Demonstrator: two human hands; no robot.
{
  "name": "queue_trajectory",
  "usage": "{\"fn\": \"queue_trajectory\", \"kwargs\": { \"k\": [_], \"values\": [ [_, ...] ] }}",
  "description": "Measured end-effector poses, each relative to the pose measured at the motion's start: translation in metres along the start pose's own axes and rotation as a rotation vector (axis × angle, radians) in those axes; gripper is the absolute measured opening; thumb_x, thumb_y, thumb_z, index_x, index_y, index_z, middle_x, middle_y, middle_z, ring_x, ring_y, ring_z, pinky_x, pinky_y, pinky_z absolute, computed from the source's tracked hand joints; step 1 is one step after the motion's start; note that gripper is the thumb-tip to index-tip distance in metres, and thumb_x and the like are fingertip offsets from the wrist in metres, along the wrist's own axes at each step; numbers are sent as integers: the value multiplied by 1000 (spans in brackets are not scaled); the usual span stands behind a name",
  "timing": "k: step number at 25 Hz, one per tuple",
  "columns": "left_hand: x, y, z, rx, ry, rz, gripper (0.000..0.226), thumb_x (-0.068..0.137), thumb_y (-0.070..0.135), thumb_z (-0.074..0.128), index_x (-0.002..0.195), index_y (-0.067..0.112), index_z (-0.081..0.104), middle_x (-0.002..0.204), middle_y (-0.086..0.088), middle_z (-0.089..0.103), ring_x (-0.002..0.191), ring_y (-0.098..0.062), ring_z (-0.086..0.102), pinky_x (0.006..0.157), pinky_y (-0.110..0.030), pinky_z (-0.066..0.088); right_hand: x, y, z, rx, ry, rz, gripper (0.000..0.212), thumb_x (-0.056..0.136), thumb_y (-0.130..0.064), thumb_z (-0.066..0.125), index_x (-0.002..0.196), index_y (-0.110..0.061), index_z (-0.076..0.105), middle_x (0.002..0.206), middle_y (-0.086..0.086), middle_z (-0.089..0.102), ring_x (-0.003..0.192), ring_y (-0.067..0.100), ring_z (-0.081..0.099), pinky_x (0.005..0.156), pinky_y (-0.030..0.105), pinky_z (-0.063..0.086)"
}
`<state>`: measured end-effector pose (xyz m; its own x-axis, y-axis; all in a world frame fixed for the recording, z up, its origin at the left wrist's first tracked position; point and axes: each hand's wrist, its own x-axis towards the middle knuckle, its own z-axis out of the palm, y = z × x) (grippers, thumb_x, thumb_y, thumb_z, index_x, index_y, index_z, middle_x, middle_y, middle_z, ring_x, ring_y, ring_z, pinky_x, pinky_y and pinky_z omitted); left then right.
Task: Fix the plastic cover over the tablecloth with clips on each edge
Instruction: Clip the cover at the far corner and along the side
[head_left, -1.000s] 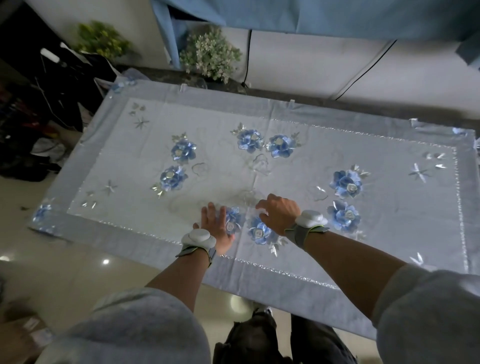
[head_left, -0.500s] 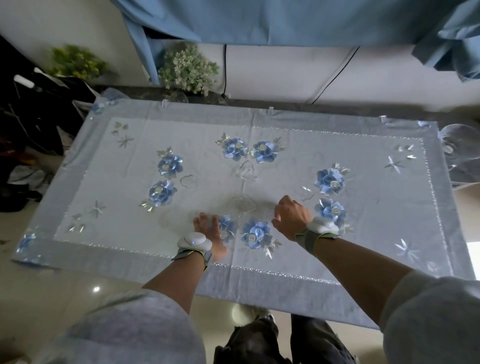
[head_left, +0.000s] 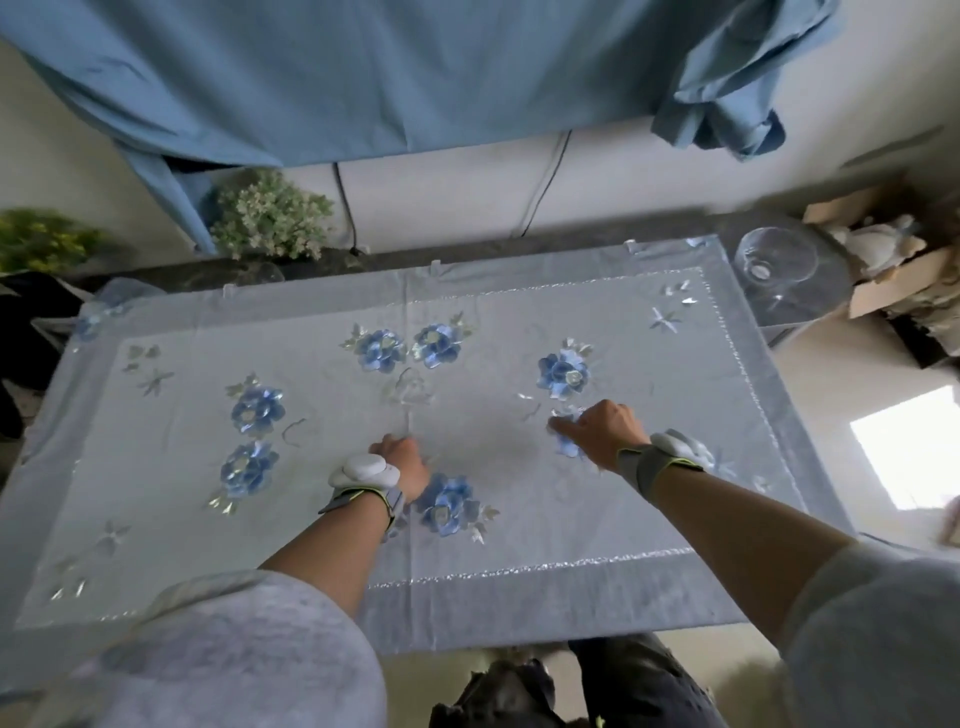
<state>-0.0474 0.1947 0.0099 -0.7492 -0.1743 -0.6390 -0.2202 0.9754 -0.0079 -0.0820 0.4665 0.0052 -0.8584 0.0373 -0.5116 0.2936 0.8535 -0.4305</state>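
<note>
A pale tablecloth (head_left: 156, 467) with blue flower embroidery and a grey border covers the table. Over it lies a clear plastic cover (head_left: 493, 431), faintly glossy. Small clear clips (head_left: 436, 265) sit along the far edge; another clip (head_left: 631, 245) is near the far right corner. My left hand (head_left: 404, 456) rests palm down on the cover near the table's middle. My right hand (head_left: 597, 430) presses on the cover further right, its fingers pointing left over a flower. Neither hand holds anything. Both wrists wear white bands.
A glass bowl (head_left: 776, 260) stands on a small round stand off the table's right end, beside an open cardboard box (head_left: 883, 270). Two potted plants (head_left: 270, 218) sit against the far wall under a blue curtain (head_left: 363, 78). A dark bag (head_left: 498, 691) lies at my feet.
My view has swung to the right. My right hand has slid right across the cover, away from the left hand, which has drawn its fingers in and stayed near the middle.
</note>
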Motion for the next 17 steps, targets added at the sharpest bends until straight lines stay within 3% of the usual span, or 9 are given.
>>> {"fn": "queue_trajectory", "kwargs": {
  "k": [4, 6, 9, 11, 13, 17],
  "values": [
    [6, 69, -25, 27, 33, 143, 35, 95, 24, 43, 121, 4, 53, 133, -19, 47, 121, -39, 49, 98, -42, 43, -6, 39, -32, -151, 127, 123, 72, 82, -77, 36, 59, -12, 56, 67, 9, 59, 66, 31, 57, 61, 32, 45],
    [10, 100, -30, 30, 56, 197, 34, 94, 24, 43, 121, 5, 54, 132, -18, 47, 119, -39, 50, 98, -43, 44, -6, 60, -50, -233, 201, 170, 63, 85, -69, 42, 69, -11, 61, 75, 11, 64, 70, 32, 62, 64, 31, 47],
    [16, 152, -33, 59, 52, 269, 38, 96, 25, 44, 129, 8, 52, 135, -17, 46, 121, -38, 50, 98, -42, 45, 2, 102, -73, -217, 191, 239, 32, 83, -42, 56, 81, -11, 66, 89, 13, 67, 80, 35, 63, 64, 30, 46],
    [19, 183, -34, 58, 57, 307, 39, 96, 26, 45, 131, 11, 52, 139, -14, 45, 122, -35, 51, 95, -38, 45, 6, 130, -78, -205, 170, 220, 31, 85, -36, 55, 93, -10, 71, 104, 12, 66, 97, 35, 60, 73, 32, 46],
    [24, 223, -33, 90, 61, 355, 38, 95, 26, 45, 130, 13, 53, 142, -9, 43, 124, -30, 48, 94, -34, 42, 11, 163, -89, -257, 221, 170, 35, 91, -40, 54, 107, -17, 73, 126, 7, 55, 118, 30, 46, 91, 37, 42],
    [29, 290, -35, 138, 67, 447, 36, 95, 25, 43, 126, 12, 56, 135, -14, 49, 121, -35, 50, 100, -39, 43, 22, 205, -119, -261, 342, 198, 34, 96, -40, 49, 110, -18, 72, 118, 9, 52, 110, 30, 43, 86, 37, 38]
  ]
}}
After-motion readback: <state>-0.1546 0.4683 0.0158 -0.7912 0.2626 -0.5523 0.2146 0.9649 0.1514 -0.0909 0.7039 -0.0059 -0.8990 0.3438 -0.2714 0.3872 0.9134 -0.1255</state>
